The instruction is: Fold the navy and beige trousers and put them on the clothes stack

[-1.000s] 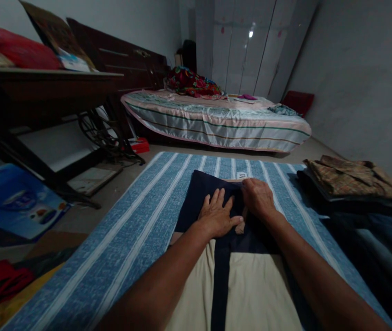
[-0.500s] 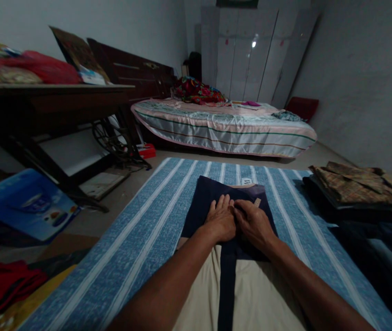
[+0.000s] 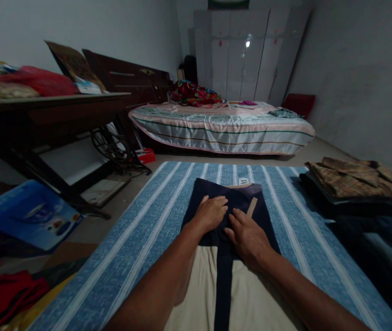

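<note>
A garment (image 3: 199, 276) lies flat in front of me, navy at its far part and beige nearer, with a dark strip down the middle. It could be a folded shirt; its full shape is partly covered by my arms. My left hand (image 3: 211, 214) rests on the navy cloth, fingers stretched toward the right. My right hand (image 3: 249, 234) lies beside it on the same cloth, fingers apart and nothing held. A small beige strip (image 3: 252, 207) shows just beyond the right fingers. At the far edge sits a pale label (image 3: 243, 181).
Under the garment spreads a blue-and-white striped sheet (image 3: 141, 225). Folded clothes (image 3: 354, 181) are stacked at the right, dark ones below. To the left stand a treadle table (image 3: 61, 103) and a blue box (image 3: 33, 214). A bed (image 3: 223, 133) and white wardrobe (image 3: 237, 55) stand behind.
Both hands have shifted slightly over the navy cloth and moved apart from each other. The right fingers have uncurled, and more of the beige strip shows. The camera view has tilted a little.
</note>
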{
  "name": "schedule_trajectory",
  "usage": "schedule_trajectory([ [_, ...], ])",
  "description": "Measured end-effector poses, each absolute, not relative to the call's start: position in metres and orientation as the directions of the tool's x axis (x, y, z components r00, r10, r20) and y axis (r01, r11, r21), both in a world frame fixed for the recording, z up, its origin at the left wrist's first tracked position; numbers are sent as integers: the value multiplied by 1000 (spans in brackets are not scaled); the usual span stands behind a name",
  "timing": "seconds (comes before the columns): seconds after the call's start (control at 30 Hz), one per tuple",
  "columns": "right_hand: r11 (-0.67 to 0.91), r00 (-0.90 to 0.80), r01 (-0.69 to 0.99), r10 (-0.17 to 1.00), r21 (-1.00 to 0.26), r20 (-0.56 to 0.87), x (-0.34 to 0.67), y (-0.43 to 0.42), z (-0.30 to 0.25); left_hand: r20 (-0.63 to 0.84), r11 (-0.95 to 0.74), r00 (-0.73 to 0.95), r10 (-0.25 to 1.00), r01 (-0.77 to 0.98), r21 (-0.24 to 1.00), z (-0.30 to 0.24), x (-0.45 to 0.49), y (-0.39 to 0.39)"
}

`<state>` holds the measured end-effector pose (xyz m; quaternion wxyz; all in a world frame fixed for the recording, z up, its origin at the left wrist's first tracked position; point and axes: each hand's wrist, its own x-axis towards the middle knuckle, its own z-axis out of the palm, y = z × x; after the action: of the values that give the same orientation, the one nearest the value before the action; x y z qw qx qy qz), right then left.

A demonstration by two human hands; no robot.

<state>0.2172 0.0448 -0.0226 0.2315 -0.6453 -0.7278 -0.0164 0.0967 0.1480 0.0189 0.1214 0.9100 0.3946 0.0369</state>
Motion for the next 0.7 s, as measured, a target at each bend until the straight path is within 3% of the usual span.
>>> schedule_trajectory([
  [0.1, 173, -99, 959, 945, -222, 312, 216, 44, -22, 78, -637, 633, 770, 755, 157, 13, 96, 151],
  [0.3, 161, -115, 967, 967, -197, 229, 214, 42, -16, -152, -552, 555, 818, 831, 63, 8, 99, 152],
  [0.7, 80, -36, 962, 985, -260, 170, 210, 44, -10, -189, -560, 546, 816, 828, -29, 27, 106, 157],
])
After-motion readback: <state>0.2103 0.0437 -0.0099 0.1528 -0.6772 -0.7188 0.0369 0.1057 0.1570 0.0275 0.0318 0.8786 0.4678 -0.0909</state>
